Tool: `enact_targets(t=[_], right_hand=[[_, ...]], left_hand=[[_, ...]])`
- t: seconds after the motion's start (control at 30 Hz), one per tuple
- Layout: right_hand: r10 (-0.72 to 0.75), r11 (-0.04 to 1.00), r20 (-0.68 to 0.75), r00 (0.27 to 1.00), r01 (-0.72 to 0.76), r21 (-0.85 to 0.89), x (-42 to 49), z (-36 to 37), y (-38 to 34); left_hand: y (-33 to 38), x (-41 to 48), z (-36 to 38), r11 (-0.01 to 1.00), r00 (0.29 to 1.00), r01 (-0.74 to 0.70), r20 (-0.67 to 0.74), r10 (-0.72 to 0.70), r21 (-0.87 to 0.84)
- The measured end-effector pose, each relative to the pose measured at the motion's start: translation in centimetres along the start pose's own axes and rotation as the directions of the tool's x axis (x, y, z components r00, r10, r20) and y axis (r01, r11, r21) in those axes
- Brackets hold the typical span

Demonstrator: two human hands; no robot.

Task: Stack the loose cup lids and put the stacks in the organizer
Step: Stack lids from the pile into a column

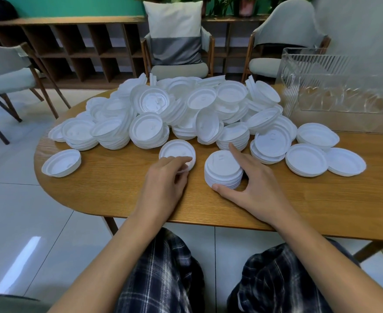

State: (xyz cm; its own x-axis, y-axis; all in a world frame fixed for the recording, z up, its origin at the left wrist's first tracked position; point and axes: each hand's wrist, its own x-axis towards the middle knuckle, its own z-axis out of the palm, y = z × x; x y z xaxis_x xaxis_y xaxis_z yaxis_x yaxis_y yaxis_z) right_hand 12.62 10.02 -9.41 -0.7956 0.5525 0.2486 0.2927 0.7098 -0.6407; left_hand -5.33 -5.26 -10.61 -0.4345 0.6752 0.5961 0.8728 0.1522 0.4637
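The left grip [163,184] pinches the near edge of a single lid [174,151] lying on the desk [118,188]. Just right of it, the right grip [258,190] is clamped on a stack of lids [223,170], with the thumb at the near side and the index finger at the far side. Beyond both grips lies the pile of loose lids [186,109]. The clear organizer [344,93] stands beyond the right grip, further right.

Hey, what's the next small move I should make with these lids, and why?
Probably lift the single lid your left hand pinches onto the stack your right hand holds: they sit side by side, and the pile behind is all loose.
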Motion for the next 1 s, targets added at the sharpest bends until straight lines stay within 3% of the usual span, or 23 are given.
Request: enact_targets(t=[0.27,0.43,0.6,0.7,1.0], right_hand=[[0.0,1.0,-0.021,1.0,0.0,0.009,0.1,0.0,0.2],[-0.003,1.0,-0.048,0.999,0.003,0.012,0.1,0.0,0.2],[-0.006,0.998,-0.048,0.999,0.009,0.054,0.2,0.0,0.3],[-0.008,0.997,-0.041,0.999,0.012,0.077,0.2,0.0,0.3],[-0.065,0.996,-0.048,0.997,0.068,0.064,0.0,0.1,0.3]], left_hand=[[1.2,1.6,-0.3,0.996,0.996,0.051,-0.065,-0.055,-0.07],[3.1,1.7,-1.7,0.961,0.98,0.115,-0.131,-0.151,-0.252],[3.8,2.1,-1.7,0.814,0.925,0.318,-0.028,-0.378,-0.486],[3.6,2.5,-1.0,0.72,0.905,0.393,0.104,-0.412,-0.572],[3.6,1.7,1.6,0.944,0.982,0.186,0.09,-0.167,-0.272]])
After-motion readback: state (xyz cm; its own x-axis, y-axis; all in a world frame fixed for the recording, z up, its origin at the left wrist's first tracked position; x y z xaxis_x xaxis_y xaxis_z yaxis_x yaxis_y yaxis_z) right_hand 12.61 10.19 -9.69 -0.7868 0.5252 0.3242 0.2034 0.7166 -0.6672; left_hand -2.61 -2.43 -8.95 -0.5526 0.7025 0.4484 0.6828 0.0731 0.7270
